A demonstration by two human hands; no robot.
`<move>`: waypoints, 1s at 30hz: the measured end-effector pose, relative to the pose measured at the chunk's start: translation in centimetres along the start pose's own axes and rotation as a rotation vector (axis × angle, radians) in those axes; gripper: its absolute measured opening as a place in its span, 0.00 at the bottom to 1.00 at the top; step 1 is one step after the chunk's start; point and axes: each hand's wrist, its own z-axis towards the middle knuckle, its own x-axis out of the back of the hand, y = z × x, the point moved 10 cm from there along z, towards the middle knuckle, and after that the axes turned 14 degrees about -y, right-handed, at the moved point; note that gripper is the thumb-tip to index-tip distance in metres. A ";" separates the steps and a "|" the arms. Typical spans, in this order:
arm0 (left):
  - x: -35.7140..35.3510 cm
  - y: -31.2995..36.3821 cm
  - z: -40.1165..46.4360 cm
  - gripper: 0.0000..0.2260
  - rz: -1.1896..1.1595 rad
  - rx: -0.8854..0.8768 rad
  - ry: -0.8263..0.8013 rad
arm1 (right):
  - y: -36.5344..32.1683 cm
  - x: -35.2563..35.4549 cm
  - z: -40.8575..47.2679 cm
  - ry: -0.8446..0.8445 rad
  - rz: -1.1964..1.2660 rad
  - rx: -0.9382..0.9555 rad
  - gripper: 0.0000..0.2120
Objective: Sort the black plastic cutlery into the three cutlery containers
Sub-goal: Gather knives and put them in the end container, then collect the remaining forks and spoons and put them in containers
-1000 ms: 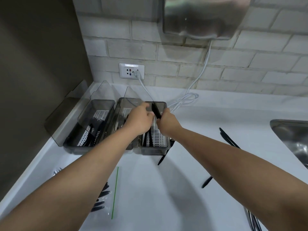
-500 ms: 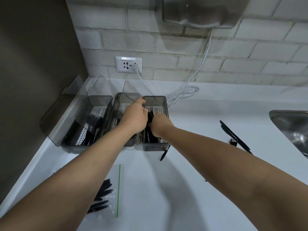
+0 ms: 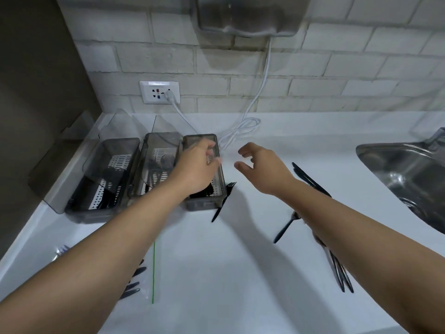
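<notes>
My left hand rests over the right container, its grip loose, maybe holding nothing. My right hand hangs beside it, grip wide. A black fork leans against that container on the bench.

White counter carries three containers (lids raised) at rear left, loose black forks, knives, a clear bag, coiled cord.
</notes>
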 end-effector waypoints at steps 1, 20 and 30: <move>-1.0 0.7 0.0 0.19 0.008 -0.018 -0.018 | 0.9 0.3 -0.9 0.008 -0.005 -0.009 0.18; -17.4 -2.5 4.5 0.26 0.418 0.334 -0.331 | 16.4 -3.4 -5.2 -0.224 -0.071 -0.125 0.23; -16.5 -2.3 4.4 0.19 0.475 0.355 -0.146 | 18.2 -5.7 -4.1 -0.475 -0.299 0.011 0.23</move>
